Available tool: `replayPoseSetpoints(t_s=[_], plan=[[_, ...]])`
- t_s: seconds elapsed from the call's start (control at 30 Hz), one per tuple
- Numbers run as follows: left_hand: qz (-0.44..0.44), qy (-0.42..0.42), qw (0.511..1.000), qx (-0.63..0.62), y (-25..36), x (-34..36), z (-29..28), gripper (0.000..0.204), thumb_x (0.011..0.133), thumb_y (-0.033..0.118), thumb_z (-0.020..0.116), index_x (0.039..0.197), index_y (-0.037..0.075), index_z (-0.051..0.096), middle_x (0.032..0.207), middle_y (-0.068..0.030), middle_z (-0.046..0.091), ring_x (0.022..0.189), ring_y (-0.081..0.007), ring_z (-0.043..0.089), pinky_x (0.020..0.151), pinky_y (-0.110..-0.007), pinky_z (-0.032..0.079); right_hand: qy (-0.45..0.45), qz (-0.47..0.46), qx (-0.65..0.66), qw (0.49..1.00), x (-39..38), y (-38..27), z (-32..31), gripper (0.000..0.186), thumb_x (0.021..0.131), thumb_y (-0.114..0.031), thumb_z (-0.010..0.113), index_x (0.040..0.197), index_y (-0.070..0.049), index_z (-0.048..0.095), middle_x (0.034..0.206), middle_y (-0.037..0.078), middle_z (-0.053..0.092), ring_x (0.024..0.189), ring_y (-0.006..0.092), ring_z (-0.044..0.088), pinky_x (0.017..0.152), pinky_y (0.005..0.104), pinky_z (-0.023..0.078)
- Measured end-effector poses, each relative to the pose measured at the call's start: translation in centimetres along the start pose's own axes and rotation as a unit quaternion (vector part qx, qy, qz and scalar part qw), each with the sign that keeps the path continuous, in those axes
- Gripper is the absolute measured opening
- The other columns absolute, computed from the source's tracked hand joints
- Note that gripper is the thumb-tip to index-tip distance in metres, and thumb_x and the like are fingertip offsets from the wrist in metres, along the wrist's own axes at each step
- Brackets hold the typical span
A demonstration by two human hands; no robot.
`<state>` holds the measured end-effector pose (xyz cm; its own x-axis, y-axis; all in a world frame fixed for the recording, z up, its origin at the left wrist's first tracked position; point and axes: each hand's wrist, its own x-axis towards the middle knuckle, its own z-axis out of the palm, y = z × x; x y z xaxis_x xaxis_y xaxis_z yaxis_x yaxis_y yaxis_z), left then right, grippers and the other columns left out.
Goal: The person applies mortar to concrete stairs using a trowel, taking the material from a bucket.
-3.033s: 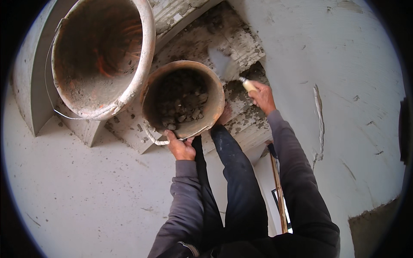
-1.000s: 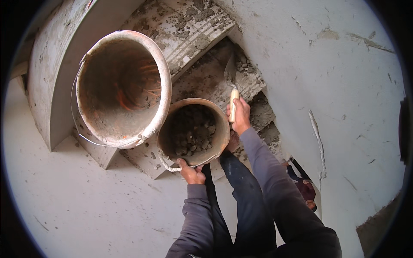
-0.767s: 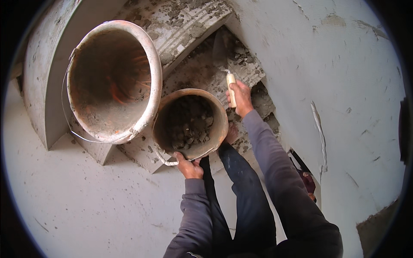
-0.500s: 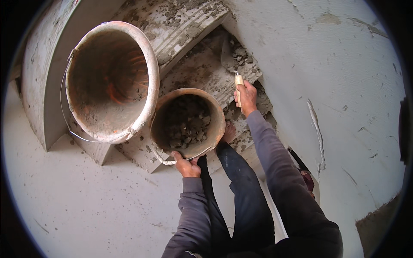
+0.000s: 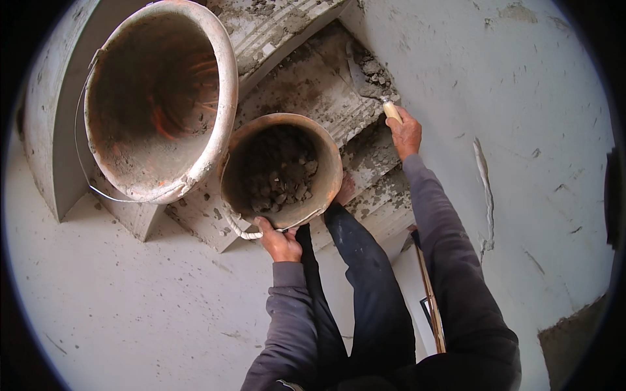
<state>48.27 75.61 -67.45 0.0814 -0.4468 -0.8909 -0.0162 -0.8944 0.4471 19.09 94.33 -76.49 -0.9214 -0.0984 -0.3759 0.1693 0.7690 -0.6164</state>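
My left hand [image 5: 280,242] grips the front rim and rope-wrapped handle of a smaller bucket [image 5: 319,195], which has dark rubble [image 5: 277,179] inside. My right hand [image 5: 405,133] is closed round the wooden handle of a trowel [image 5: 392,111]. Its blade rests among grey debris [image 5: 375,72] in the back corner of a dirty stair step [image 5: 303,85], against the wall [image 5: 495,91]. Left of the smaller bucket, a larger pale bucket [image 5: 223,111] with a wire handle sits tilted, with caked residue and some orange showing inside.
Stair edges [image 5: 287,39] rise at the top, spattered with mortar. A curved pale concrete side [image 5: 62,130] runs along the left above a speckled pale surface [image 5: 130,293]. My bare foot [image 5: 345,184] is beside the smaller bucket. A long pole [image 5: 427,293] shows below my right arm.
The trowel and my right hand have moved right, the blade now angled into the corner debris. The view has shifted slightly. A maroon-clothed person seen earlier at lower right no longer shows.
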Motion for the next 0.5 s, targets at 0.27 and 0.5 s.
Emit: replayPoseSetpoints(t_s=[0.27, 0.5], plan=[[0.019, 0.007, 1.000, -0.019, 0.2, -0.3, 0.6, 0.048, 0.097, 0.043, 0.045, 0.129, 0.006, 0.042, 0.122, -0.0114, 0.054, 0.097, -0.0283, 0.062, 0.064, -0.040, 0.056, 0.038, -0.040, -0.018, 0.998, -2.3, -1.8, -1.2, 0.043, 0.071, -0.023, 0.066, 0.112, -0.012, 0.065, 0.089, 0.020, 0.067, 0.084, 0.0357, 0.064, 0.077, 0.0395, 0.049], [-0.001, -0.002, 1.000, -0.003, 0.7, -0.5, 0.8, 0.050, 0.100, 0.038, 0.037, 0.136, 0.004, 0.032, 0.136, -0.0180, 0.042, 0.118, -0.0382, 0.051, 0.089, -0.057, 0.050, 0.016, -0.202, -0.036, 0.979, -7.7, -7.0, -7.5, 0.046, 0.070, -0.010, 0.066, 0.116, -0.009, 0.063, 0.092, 0.016, 0.066, 0.078, 0.0326, 0.064, 0.070, 0.0380, 0.050]])
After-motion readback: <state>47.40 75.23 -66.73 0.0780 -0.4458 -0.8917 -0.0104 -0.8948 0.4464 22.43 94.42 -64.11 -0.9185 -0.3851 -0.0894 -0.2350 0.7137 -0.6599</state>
